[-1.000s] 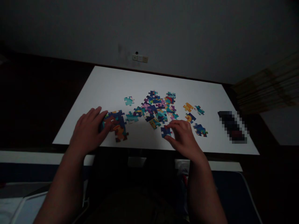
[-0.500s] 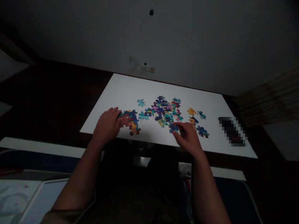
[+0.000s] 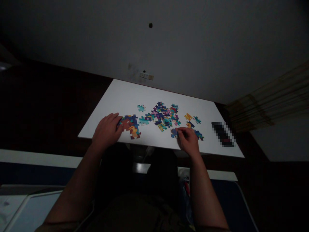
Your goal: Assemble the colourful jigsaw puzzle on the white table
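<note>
Blue puzzle piece (image 3: 174, 133) near the front edge of the white table (image 3: 149, 91), pinched by the right hand (image 3: 189, 140); lifted or not, too dim to tell! Left hand (image 3: 106, 131) lies palm down, grip relaxed, at the joined section (image 3: 127, 124).

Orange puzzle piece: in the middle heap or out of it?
Out: the orange puzzle piece lies right of the heap, with bare white table showing between them.
</note>
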`<state>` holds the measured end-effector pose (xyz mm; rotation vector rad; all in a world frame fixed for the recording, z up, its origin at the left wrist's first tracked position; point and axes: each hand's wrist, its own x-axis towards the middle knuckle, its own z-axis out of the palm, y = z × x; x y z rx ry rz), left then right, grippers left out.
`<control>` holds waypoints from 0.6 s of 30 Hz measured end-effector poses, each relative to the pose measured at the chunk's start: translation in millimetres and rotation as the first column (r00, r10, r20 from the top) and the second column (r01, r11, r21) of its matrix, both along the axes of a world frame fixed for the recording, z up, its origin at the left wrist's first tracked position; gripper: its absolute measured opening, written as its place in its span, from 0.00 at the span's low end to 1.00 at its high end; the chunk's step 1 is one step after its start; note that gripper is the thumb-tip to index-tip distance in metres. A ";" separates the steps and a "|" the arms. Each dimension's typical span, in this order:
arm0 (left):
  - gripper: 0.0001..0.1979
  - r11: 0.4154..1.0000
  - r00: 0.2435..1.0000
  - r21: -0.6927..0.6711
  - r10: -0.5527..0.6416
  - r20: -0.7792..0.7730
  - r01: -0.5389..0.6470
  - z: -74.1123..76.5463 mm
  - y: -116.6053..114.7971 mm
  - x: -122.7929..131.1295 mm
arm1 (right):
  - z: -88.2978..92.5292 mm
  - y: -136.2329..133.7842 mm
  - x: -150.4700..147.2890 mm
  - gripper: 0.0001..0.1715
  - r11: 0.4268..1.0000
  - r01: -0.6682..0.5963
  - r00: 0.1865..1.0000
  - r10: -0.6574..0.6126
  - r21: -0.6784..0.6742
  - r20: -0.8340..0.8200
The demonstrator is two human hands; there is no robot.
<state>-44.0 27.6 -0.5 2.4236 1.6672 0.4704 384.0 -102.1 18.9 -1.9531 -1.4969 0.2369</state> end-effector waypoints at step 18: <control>0.29 1.000 0.999 0.014 0.017 0.041 -0.018 -0.3 0.3 -3.5 | -0.7 43.1 -40.4 0.33 0.982 -0.123 0.939 0.162 -0.143 0.302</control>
